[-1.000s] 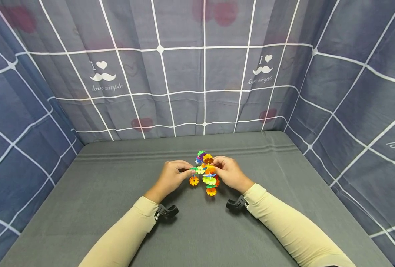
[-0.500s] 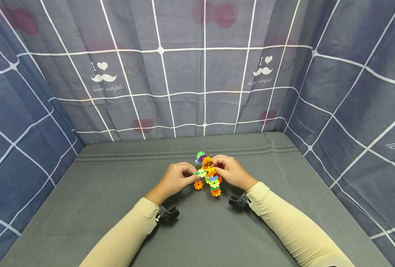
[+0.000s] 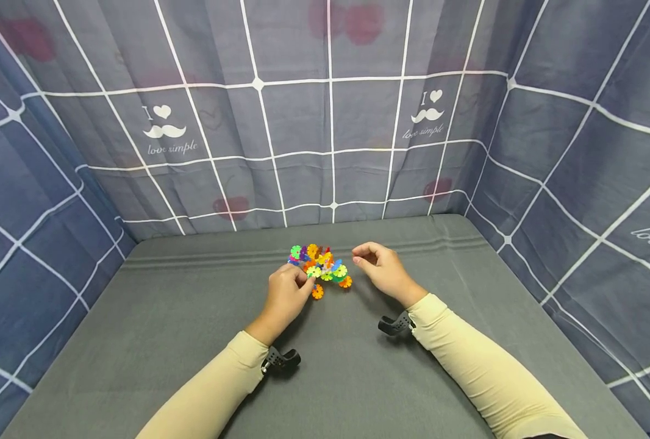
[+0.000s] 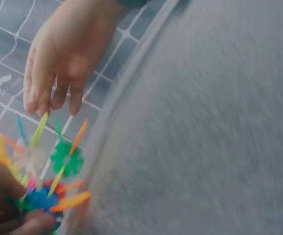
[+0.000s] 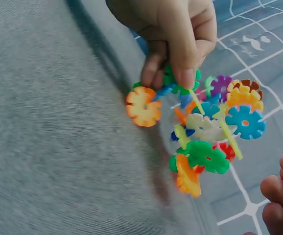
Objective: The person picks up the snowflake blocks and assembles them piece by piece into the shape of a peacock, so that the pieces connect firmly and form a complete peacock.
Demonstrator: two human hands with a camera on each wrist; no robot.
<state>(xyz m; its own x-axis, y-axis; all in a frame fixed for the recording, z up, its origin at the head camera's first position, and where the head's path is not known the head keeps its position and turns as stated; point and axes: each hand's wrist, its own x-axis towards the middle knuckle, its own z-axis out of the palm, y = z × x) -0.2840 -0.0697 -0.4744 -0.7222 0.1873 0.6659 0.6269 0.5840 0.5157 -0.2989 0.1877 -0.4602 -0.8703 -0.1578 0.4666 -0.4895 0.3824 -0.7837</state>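
Note:
A cluster of interlocking flower-shaped plastic discs (image 3: 325, 268), in many bright colours, is held up over the middle of the grey surface in the head view. My left hand (image 3: 283, 297) pinches it at its near left side. Seen from the right wrist, the thumb and fingers grip a green disc (image 5: 170, 81), with an orange disc (image 5: 144, 107) hanging beside it. My right hand (image 3: 384, 273) is off to the right, apart from the cluster, its fingers loosely bent around nothing. The left wrist view shows that right hand (image 4: 73, 49) above the discs.
A grey cloth-covered table (image 3: 325, 378) lies beneath both hands. Blue-grey curtains (image 3: 297, 122) with white grid lines enclose the back and sides. A black wrist device (image 3: 283, 358) hangs under the left wrist, and another black device (image 3: 395, 324) under the right.
My right hand has let go of the disc cluster and now stands apart from it. The left hand has turned the cluster and carried it slightly left and away from me.

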